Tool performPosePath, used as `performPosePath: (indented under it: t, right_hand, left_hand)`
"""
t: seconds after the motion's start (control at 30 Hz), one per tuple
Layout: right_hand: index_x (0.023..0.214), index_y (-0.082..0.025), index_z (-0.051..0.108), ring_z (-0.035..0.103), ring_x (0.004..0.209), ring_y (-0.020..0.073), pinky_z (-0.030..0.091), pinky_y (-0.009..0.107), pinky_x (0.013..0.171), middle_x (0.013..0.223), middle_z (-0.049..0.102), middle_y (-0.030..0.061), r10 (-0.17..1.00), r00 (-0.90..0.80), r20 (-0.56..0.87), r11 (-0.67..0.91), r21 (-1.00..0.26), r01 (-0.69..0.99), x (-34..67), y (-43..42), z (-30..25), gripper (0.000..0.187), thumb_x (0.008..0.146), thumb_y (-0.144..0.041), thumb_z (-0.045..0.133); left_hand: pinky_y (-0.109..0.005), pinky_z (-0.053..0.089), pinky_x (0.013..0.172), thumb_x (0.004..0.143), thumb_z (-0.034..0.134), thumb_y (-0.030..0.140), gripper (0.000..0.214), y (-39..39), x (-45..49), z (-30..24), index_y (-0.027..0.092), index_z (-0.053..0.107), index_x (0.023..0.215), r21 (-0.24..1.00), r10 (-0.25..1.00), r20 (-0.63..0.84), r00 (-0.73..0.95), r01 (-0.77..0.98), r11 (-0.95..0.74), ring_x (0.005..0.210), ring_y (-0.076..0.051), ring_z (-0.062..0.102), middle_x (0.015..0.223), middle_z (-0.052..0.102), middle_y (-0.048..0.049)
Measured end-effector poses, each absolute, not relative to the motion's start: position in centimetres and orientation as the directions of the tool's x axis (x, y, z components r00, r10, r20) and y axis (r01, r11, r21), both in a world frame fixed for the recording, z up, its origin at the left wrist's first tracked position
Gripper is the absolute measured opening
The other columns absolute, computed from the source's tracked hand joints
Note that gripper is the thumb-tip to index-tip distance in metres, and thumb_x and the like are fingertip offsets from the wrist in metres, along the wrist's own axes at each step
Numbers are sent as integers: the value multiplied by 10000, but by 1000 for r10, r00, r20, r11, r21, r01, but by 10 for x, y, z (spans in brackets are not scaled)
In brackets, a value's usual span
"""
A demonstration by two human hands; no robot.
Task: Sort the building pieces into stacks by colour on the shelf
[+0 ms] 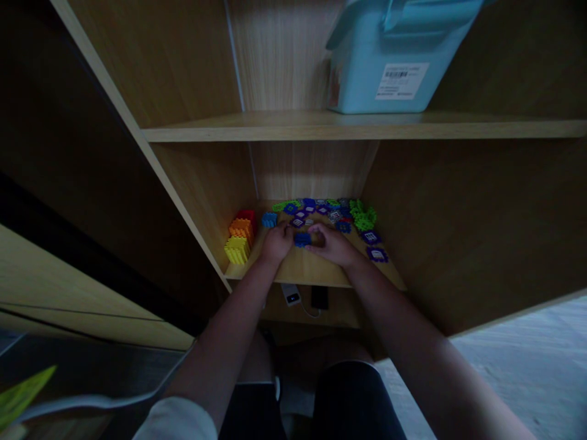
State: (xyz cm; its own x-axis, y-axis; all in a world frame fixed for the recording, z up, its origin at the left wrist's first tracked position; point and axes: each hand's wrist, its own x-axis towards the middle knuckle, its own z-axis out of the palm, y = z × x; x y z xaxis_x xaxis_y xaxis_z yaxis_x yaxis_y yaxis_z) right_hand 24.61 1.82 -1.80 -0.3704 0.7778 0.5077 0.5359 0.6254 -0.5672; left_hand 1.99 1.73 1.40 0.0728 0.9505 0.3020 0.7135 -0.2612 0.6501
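Observation:
On the middle shelf, a small stack of blue interlocking plastic tiles (302, 239) lies between my hands. My right hand (334, 244) curves its thumb and forefinger around the right end of the stack, with a gap inside the curl. Just left of the stack is my left hand (277, 242), its fingers closed with the tips pinched together; what they hold is too small to make out. Behind the left hand sits a lighter blue stack (269, 219). Purple tiles (299, 223) and a green cluster of tiles (362, 215) lie loosely around the back and right.
Yellow (237, 250), orange (241, 229) and red (247, 217) tile stacks line the left wall. Above, a light-blue bin (385, 67) stands on the upper shelf (275, 127). Below lie a white device (290, 294) with a cable and a black flat item (320, 297).

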Motion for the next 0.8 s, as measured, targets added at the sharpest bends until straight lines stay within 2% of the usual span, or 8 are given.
performPosePath:
  t: [0.27, 0.6, 0.8]
  right_hand:
    - [1248, -268, 660, 753, 1148, 282, 595, 478, 1062, 1248, 773, 88, 754, -397, 524, 656, -565, 500, 245, 22, -22, 462, 852, -378, 869]
    - [1248, -264, 666, 752, 1162, 288, 596, 483, 1059, 1249, 766, 93, 761, -383, 524, 647, -574, 502, 245, 20, -19, 472, 840, -345, 888]
    - [1240, -265, 665, 745, 1177, 285, 586, 481, 1070, 1263, 763, 89, 755, -390, 527, 654, -569, 498, 247, 21, -20, 448, 852, -346, 874]
  left_hand:
    - [-295, 544, 860, 1064, 466, 223, 290, 16, 20, 15, 192, 754, 1044, 683, 950, 298, 88, 676, -277, 884, -213, 763, 912, 817, -79]
    - [-306, 543, 894, 1060, 458, 221, 312, 16, 20, 16, 191, 754, 964, 683, 941, 320, 109, 662, -309, 886, -219, 760, 880, 807, -78]
    - [-298, 545, 879, 1057, 464, 225, 292, 18, 19, 12, 193, 748, 995, 684, 945, 307, 112, 665, -301, 878, -214, 757, 868, 803, -68]
